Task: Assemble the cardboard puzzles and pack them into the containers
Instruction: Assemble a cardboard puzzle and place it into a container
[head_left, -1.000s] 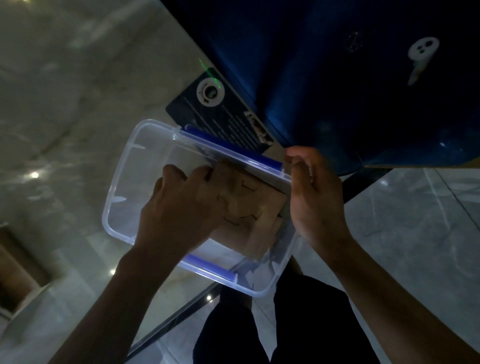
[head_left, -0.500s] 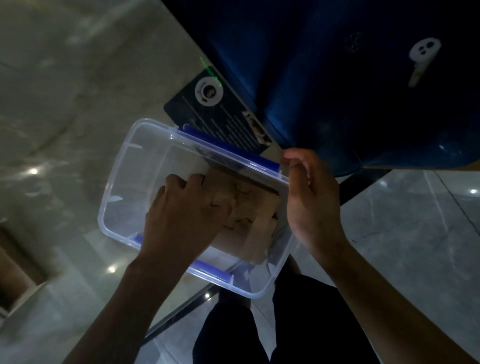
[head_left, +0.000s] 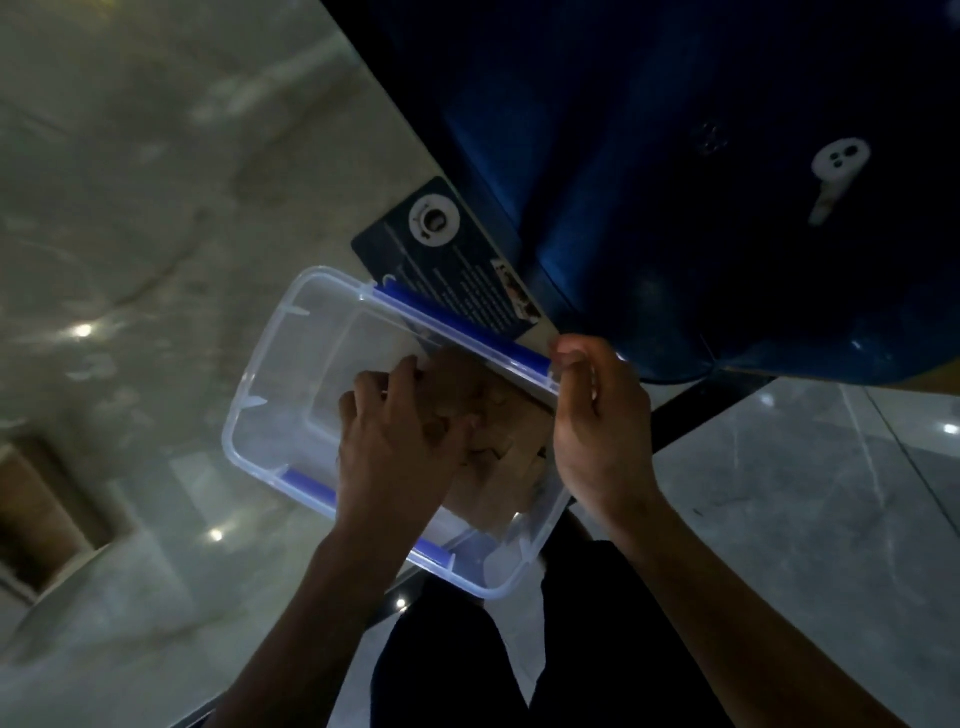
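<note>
A clear plastic container (head_left: 270, 364) with blue side clips lies on the marble table, tilted across the table's near edge. Inside it at the right end lies a brown cardboard puzzle (head_left: 511, 431) with cut piece lines. My left hand (head_left: 400, 447) reaches into the container and lies on top of the puzzle, covering its left part; its fingers are bent over the cardboard. My right hand (head_left: 597, 421) grips the container's right end, fingers curled over the rim by the far blue clip.
A dark printed card (head_left: 447, 265) lies on the table just behind the container. A large dark blue object (head_left: 675, 156) fills the upper right. The table's edge runs under the container, with tiled floor (head_left: 805, 509) and my dark-clothed legs below.
My left hand has pushed the puzzle lower into the container. The container has shifted slightly left and down on the table. My right hand stayed on its right end.
</note>
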